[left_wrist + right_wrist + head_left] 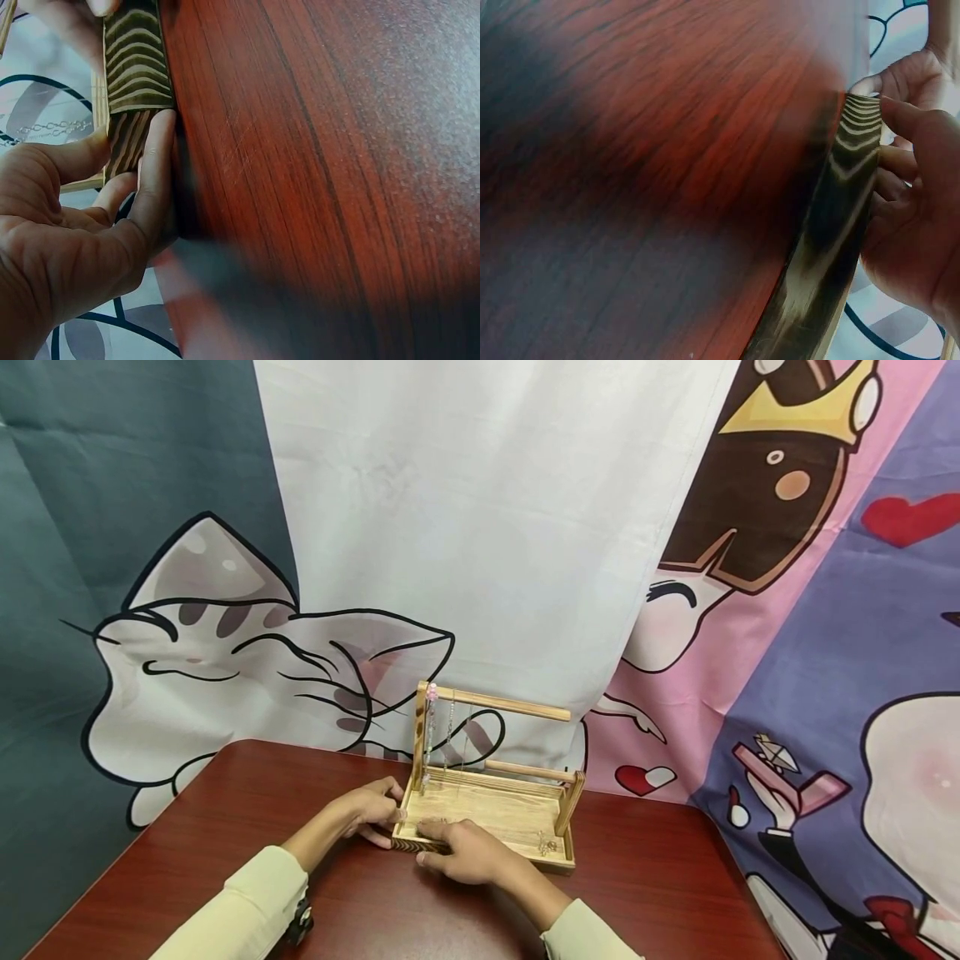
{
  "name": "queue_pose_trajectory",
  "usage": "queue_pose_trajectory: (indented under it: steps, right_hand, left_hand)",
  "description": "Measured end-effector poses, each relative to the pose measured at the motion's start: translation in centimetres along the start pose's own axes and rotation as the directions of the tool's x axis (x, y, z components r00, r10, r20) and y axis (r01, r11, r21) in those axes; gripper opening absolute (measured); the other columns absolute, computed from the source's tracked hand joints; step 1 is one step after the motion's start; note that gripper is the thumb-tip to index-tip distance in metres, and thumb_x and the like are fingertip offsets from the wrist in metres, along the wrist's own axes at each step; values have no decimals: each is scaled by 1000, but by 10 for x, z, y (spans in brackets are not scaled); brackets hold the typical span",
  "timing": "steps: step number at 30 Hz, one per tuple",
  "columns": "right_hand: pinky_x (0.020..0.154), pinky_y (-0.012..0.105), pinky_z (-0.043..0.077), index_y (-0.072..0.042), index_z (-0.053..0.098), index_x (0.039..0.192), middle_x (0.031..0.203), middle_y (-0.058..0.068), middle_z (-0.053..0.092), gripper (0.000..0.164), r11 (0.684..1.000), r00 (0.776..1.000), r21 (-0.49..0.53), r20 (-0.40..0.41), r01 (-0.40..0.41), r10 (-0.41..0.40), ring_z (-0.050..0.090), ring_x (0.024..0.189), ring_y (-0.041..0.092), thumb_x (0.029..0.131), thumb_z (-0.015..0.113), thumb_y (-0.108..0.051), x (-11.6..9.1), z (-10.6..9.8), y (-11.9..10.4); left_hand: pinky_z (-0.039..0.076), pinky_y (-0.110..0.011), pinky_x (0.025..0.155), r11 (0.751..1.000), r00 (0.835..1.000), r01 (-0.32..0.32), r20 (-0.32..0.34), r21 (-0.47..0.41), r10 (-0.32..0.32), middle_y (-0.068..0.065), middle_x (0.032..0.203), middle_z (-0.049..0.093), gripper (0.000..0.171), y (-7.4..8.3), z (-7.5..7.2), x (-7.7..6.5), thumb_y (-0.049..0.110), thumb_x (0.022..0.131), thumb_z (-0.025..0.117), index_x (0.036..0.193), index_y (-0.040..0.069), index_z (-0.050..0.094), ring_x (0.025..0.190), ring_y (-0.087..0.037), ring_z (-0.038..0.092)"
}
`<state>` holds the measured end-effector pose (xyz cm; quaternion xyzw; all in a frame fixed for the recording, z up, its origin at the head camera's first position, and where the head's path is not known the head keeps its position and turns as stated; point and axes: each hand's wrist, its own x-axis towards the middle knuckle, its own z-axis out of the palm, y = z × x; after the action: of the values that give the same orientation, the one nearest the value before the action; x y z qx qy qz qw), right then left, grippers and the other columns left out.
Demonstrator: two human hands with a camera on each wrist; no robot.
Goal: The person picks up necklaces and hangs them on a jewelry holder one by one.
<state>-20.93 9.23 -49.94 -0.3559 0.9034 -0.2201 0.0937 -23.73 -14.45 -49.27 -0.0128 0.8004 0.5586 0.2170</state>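
Observation:
A wooden jewelry stand (487, 810) with a shallow tray base and two crossbars is on the table. My left hand (369, 810) grips the left end of its tray; in the left wrist view the thumb is at the rim and a finger lies along the striped outer wall. Over the front wall near that corner reaches my right hand (468, 852), its fingers within the tray and partly hidden. Whether they pinch anything does not show. Several thin necklaces (448, 735) hang from the upper bar, and small gold jewelry pieces (549, 845) lie at the tray's right end.
The stand is on a reddish-brown table (660, 877). Close behind it hangs a printed cloth (480, 527) with cartoon figures. The stand's lower bar (532, 770) joins the short right post.

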Motion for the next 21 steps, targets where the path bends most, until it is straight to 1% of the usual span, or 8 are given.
queue_pose_trajectory:
  steps: [2, 4, 9, 13, 21]
  right_hand:
    - [134, 40, 50, -11, 65, 159, 162, 9, 65, 57, 999, 1000, -36, 17, 6, -5, 61, 153, 21, 111, 71, -41, 0, 0, -1]
    - [136, 41, 47, -11, 64, 159, 164, 10, 64, 58, 998, 999, -60, 34, 5, -3, 59, 156, 23, 111, 71, -43, 0, 0, -2]
    - [135, 39, 47, -13, 64, 160, 165, 8, 63, 63, 994, 997, -109, 67, -18, 26, 59, 156, 21, 108, 75, -47, 1, -3, -4]
    - [135, 38, 48, -15, 63, 161, 167, 6, 62, 69, 992, 995, -124, 89, -37, 49, 58, 157, 21, 105, 78, -51, 1, -5, -5]
    - [133, 35, 49, -17, 61, 163, 168, 3, 61, 75, 986, 992, -154, 102, -56, 73, 59, 155, 20, 101, 81, -54, 0, -6, -6]
  left_hand:
    - [73, -38, 67, 1000, 1000, 0, 2, -2, 0, -19, 100, 68, 32, 0, 0, 0, -3, 100, 65, 129, -2, 52, 87, -26, 70]
    - [73, -38, 68, 1000, 1000, 1, 3, 0, -1, -19, 101, 68, 32, 0, 0, 0, -3, 100, 65, 129, -1, 52, 88, -26, 70]
    - [73, -38, 68, 1000, 1000, 6, 5, 0, -6, -19, 100, 67, 32, 2, -1, -1, -3, 100, 65, 130, -1, 52, 88, -26, 69]
    - [73, -38, 67, 1000, 1000, 2, 8, -1, -2, -19, 99, 67, 33, 2, -1, -1, -4, 100, 65, 130, -2, 51, 87, -26, 69]
    - [74, -38, 69, 1000, 1000, 3, 14, 0, -3, -20, 103, 67, 35, 1, -2, -1, -2, 102, 65, 133, -3, 49, 91, -27, 69]
